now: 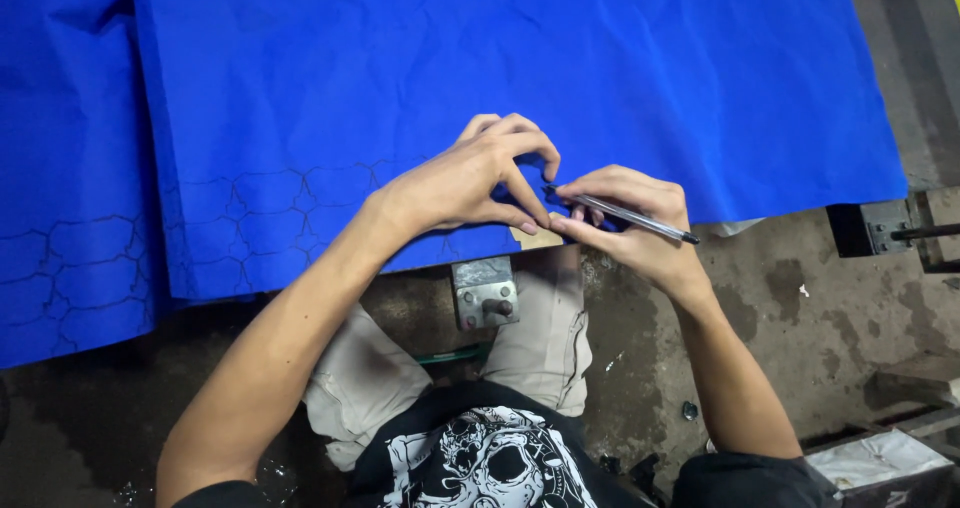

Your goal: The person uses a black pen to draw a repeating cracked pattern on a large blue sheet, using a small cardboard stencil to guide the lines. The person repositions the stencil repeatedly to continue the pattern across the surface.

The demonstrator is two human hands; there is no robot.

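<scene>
My left hand (pixel 470 183) pins a template (pixel 537 236) on the fabric (pixel 520 78); my right (pixel 635 218) pinches the pen (pixel 622 214). Outlines fill the fabric left of my hands; the right lies unmarked.

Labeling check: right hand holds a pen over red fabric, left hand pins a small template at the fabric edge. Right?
Not quite. The head view shows the fabric is blue, not red. The rest stands: right hand holds the pen, left hand pins the template at the edge.
</scene>
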